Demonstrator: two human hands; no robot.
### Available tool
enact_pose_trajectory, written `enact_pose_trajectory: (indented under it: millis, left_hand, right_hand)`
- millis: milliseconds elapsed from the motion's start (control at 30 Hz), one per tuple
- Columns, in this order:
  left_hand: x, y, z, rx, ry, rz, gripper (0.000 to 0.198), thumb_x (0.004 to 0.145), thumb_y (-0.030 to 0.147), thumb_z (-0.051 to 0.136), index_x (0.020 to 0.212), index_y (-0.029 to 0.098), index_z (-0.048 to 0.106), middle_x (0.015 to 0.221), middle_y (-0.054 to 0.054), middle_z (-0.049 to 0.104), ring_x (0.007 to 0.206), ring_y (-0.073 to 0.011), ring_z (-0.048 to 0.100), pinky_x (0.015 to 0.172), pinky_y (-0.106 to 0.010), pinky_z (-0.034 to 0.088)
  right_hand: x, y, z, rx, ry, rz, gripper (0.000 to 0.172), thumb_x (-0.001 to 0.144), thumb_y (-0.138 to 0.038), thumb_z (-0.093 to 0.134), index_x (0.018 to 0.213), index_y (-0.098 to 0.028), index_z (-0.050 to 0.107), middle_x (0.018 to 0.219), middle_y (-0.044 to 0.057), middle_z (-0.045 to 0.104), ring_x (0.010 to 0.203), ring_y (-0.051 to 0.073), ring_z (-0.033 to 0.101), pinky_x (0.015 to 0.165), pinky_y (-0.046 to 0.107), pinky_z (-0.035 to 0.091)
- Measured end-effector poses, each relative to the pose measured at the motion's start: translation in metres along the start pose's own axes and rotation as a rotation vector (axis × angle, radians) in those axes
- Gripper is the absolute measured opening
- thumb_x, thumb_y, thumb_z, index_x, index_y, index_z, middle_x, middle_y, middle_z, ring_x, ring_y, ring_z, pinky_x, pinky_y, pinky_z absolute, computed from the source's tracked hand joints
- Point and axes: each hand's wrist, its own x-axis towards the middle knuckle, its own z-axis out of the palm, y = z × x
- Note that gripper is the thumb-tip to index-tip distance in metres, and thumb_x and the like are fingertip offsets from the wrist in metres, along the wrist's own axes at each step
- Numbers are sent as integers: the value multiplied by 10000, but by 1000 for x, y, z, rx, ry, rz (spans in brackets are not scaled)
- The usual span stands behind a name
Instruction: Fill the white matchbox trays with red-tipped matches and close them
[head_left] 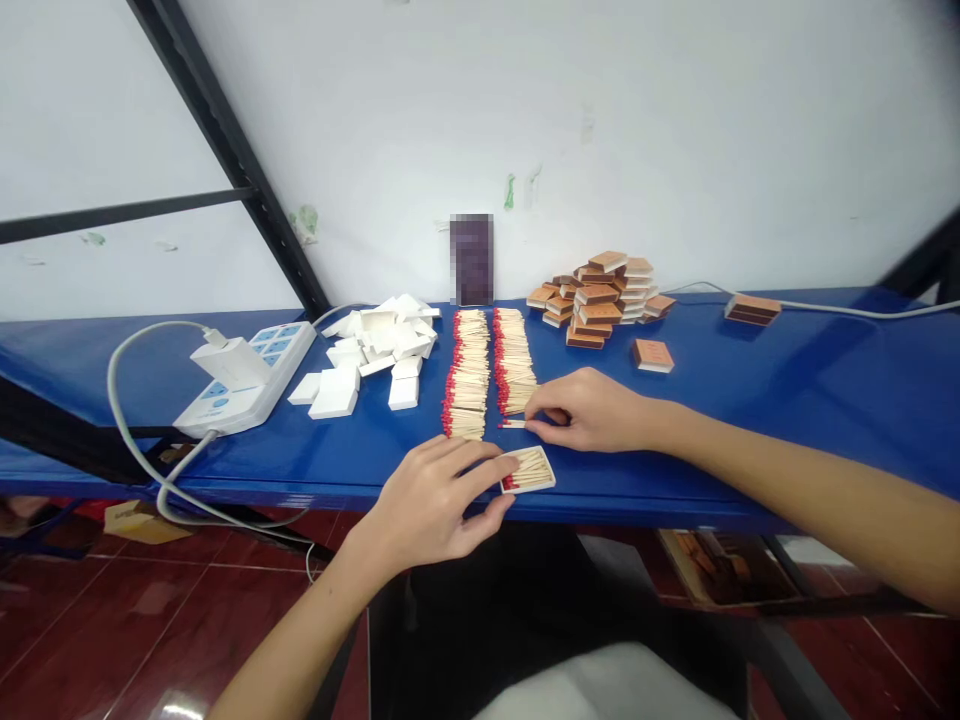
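My left hand [442,495] grips a small white matchbox tray [553,470] at its left end, near the front edge of the blue shelf. Matches [531,466] lie in that tray, red heads toward my left fingers. My right hand [589,410] is closed in a pinch on a match [513,424], whose red head points left. Beyond the hands run two long rows of loose matches, a left row [469,370] and a right row [514,360], heads to the left. The right fingertips are by the near end of the right row.
White empty trays [386,335] are heaped at left, beside a power strip [262,375] with a plugged-in charger [232,362] and looping cable. Brown matchbox sleeves [598,296] are piled at back right; single boxes [653,355] lie farther right. A blurred dark panel [472,260] leans against the wall.
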Motion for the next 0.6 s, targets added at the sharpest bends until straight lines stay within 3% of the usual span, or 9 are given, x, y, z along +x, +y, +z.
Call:
enact_pose_trajectory:
  millis: [500, 600]
  left_hand:
    - [0, -1, 0, -12, 7, 2, 243, 925, 244, 615, 1162, 193, 634, 1094, -51, 739, 932, -206, 711, 773, -345, 538]
    - [1, -1, 0, -16, 10, 6, 245, 924, 241, 619, 1163, 193, 634, 1100, -47, 740, 940, -203, 713, 776, -342, 537]
  right_hand:
    - [-1, -3, 0, 63, -5, -111, 236, 911, -227, 576, 1055, -198, 761, 736, 8, 699, 613, 112, 563, 602, 237, 347]
    - [-1, -4, 0, 63, -8, -120, 207, 907, -220, 578, 985, -193, 768, 720, 10, 695, 616, 117, 565, 603, 244, 350]
